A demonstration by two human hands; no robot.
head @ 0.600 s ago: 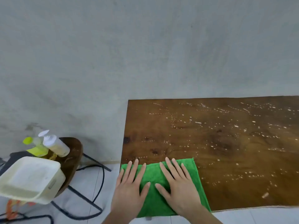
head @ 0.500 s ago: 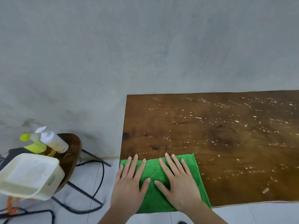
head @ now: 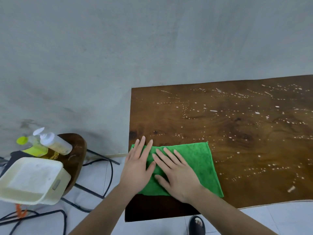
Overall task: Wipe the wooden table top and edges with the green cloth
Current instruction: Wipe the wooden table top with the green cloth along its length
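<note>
A dark wooden table top (head: 228,126) speckled with white droplets fills the right half of the view. The green cloth (head: 201,163) lies flat at the table's near left corner. My left hand (head: 137,167) presses flat on the cloth's left part, fingers spread, partly over the table's left edge. My right hand (head: 176,173) lies flat on the cloth's middle, close beside the left hand. Neither hand grips the cloth. A darker wiped strip of wood shows between the cloth and the near edge.
Left of the table stands a round wooden stool (head: 74,156) on black metal legs. It carries a cream plastic tub (head: 30,180), a white-capped bottle (head: 54,143) and a yellow-green bottle (head: 32,146). A grey wall is behind. My sandalled foot (head: 197,225) is on the tiled floor.
Both hands have pushed the cloth away from the near edge toward the wall, baring a darker strip of wood behind it. My hands now sit closer together.
</note>
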